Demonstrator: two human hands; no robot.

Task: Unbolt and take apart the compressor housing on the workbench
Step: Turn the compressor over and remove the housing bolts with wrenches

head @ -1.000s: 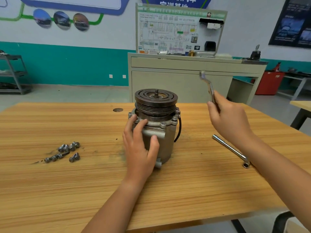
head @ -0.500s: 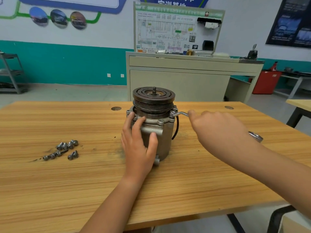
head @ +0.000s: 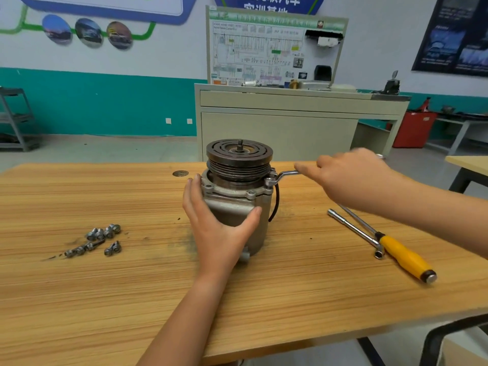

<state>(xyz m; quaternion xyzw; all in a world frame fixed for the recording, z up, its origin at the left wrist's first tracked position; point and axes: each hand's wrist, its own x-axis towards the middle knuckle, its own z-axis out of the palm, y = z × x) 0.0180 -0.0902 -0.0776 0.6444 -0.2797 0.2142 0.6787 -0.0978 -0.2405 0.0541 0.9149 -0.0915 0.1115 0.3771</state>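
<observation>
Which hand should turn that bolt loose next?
The right hand: it already holds the wrench, whose ring end sits on a bolt at the housing's rim. The left hand is busy bracing the compressor upright.

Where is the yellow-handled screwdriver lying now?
In the head view, the yellow-handled screwdriver lies on the workbench, right of the compressor, touching the L-shaped socket wrench.

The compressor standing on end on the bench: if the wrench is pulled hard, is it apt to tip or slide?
Probably heavy for its size: the compressor looks like cast metal with a thick pulley on top. It stands tall on a narrow base, so a sideways pull from the wrench near its top could tip or twist it. That likely explains the left hand bracing the body.
</observation>
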